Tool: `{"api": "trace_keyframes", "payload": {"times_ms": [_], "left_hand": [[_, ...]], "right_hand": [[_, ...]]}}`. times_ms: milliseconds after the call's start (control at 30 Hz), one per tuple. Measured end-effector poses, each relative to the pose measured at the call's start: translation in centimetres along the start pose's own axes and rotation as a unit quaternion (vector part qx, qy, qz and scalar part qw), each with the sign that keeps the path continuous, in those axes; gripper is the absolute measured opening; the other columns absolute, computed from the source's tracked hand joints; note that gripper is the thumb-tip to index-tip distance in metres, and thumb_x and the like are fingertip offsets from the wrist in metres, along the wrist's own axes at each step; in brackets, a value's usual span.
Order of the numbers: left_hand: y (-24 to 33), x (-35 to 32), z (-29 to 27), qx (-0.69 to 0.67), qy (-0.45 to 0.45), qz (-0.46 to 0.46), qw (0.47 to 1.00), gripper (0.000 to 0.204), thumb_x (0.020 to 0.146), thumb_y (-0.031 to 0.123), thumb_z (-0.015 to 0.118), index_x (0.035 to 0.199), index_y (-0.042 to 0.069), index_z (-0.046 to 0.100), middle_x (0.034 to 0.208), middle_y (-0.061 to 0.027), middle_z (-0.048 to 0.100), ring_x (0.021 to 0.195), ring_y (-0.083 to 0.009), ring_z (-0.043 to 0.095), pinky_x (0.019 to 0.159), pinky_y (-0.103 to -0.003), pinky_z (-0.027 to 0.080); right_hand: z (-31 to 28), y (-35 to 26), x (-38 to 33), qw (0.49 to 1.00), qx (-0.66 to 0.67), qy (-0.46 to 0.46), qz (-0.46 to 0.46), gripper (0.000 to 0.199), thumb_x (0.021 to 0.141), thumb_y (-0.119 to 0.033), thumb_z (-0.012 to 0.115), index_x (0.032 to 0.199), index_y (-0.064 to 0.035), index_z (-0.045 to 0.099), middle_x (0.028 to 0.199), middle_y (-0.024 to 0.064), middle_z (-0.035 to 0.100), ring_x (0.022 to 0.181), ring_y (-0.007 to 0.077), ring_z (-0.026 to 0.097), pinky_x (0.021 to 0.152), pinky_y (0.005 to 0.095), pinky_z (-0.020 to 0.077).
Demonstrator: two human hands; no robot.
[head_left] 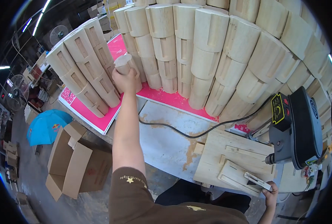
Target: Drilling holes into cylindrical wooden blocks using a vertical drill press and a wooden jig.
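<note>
Left, an open cardboard box [74,164] sits on the floor. The left hand [125,79] wraps firmly around a pale wooden cylinder [124,65] between stacked wooden blocks [166,50]. Right, the right hand [271,191] curls at a pale bar's [258,181] end, near a black drill press [298,127]; its grip is unclear.

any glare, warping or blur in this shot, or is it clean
Head view: fisheye warping makes the tall stacks of pale wooden cylinders lean outward, with black corners; head view: white ceiling tube lights glare against a dim background; head view: the short pale wooden cylinder in the left grip shows no obvious blur.
</note>
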State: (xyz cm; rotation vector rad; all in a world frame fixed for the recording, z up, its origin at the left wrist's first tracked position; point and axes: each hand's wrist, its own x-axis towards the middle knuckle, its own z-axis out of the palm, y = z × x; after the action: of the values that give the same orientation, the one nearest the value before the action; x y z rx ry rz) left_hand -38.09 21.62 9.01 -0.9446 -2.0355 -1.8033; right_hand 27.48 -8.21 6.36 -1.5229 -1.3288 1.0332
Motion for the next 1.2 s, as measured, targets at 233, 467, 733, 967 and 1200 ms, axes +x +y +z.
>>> {"api": "trace_keyframes", "payload": {"times_ms": [233, 467, 733, 967, 1200], "left_hand": [[5.4, -7.7, -8.5, -0.298, -0.134, -0.023, 0.945, 0.058, 0.077, 0.005, 0.068, 0.128, -0.003, 0.041, 0.118, -0.0144, 0.055, 0.107, -0.0206, 0.055, 0.086, -0.031, 0.047], [11.3, -18.5, -16.0, -0.361, -0.495, -0.135, 0.779, 0.05, 0.078, 0.009, 0.071, 0.123, 0.0, 0.052, 0.115, -0.0087, 0.059, 0.1, -0.015, 0.058, 0.084, -0.029, 0.049], [18.8, -28.3, -16.2, -0.285, -0.753, -0.038, 0.592, 0.052, 0.076, 0.021, 0.075, 0.121, 0.002, 0.057, 0.11, -0.0094, 0.064, 0.094, -0.0106, 0.058, 0.084, -0.026, 0.046], [20.2, -30.6, -13.0, -0.153, -0.821, 0.019, 0.55, 0.043, 0.076, 0.011, 0.073, 0.115, -0.003, 0.06, 0.101, -0.0058, 0.066, 0.088, -0.0065, 0.058, 0.078, -0.022, 0.048], [20.5, -30.6, -10.7, -0.132, -0.856, -0.04, 0.498, 0.048, 0.076, 0.025, 0.075, 0.115, 0.0, 0.061, 0.102, -0.0058, 0.067, 0.091, -0.0096, 0.06, 0.085, -0.024, 0.044]], "right_hand": [[-0.3, 0.1, 0.5, 0.999, -0.021, -0.025, -0.009, 0.026, 0.065, -0.012, 0.073, 0.083, -0.004, 0.057, 0.08, -0.0005, 0.053, 0.075, 0.0102, 0.048, 0.068, 0.025, 0.0391], [-2.0, 1.2, 1.1, 0.997, -0.043, -0.051, -0.024, 0.024, 0.064, 0.002, 0.07, 0.085, -0.0019, 0.06, 0.083, 0.0014, 0.057, 0.08, 0.0119, 0.053, 0.072, 0.0255, 0.0424], [-4.1, 2.9, 1.4, 0.994, -0.073, -0.075, -0.032, 0.036, 0.064, 0.002, 0.068, 0.1, -0.0007, 0.063, 0.093, 0.0036, 0.062, 0.09, 0.0157, 0.056, 0.079, 0.0286, 0.0459], [-2.9, 1.0, 3.9, 0.99, -0.063, -0.101, -0.069, 0.034, 0.072, -0.004, 0.072, 0.104, -0.0001, 0.062, 0.103, 0.0049, 0.061, 0.097, 0.0155, 0.055, 0.086, 0.0274, 0.0437], [-3.7, 1.3, 4.5, 0.985, 0.004, -0.153, -0.084, 0.029, 0.075, -0.003, 0.071, 0.103, -0.0019, 0.063, 0.1, 0.0016, 0.061, 0.095, 0.0113, 0.054, 0.086, 0.0254, 0.0428]]}}
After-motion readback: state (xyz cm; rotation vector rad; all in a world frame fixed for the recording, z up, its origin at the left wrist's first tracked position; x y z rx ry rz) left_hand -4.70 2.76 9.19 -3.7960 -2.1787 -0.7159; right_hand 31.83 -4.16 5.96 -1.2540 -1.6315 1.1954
